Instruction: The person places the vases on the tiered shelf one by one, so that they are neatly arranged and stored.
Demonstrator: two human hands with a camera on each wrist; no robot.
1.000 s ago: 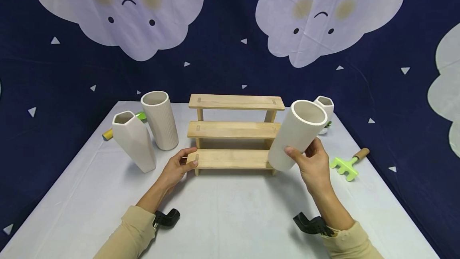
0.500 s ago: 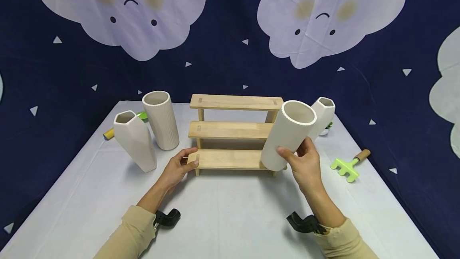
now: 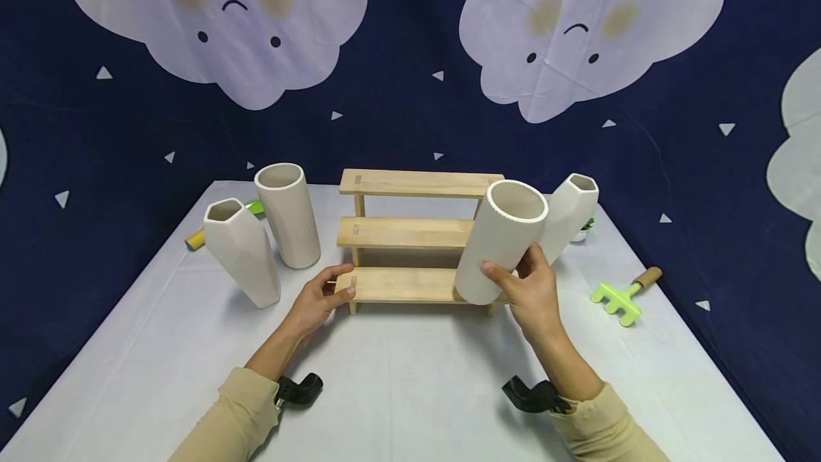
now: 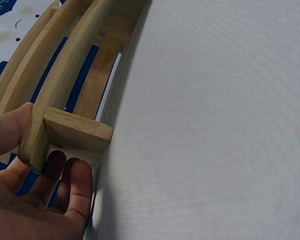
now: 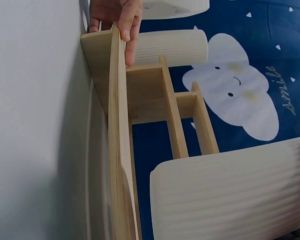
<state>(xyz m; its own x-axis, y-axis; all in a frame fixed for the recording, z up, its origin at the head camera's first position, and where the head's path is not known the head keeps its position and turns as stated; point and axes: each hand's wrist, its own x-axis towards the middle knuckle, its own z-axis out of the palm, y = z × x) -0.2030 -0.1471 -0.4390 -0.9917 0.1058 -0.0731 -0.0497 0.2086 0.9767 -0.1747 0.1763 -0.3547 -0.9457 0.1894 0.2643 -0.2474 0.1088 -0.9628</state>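
Shifting leftward, your right hand, curled round the white vase, has brought it farther inward over the lowest shelf; your left hand grips this shelf's left end, seemingly for steadiness.

- Shelf toward the far side of the tabletop
- Left grip at its left end
- Held vase in the right grip, over its right end
- Left: front vase, back vase, tool behind
- Right: another vase, plant, rake nearest
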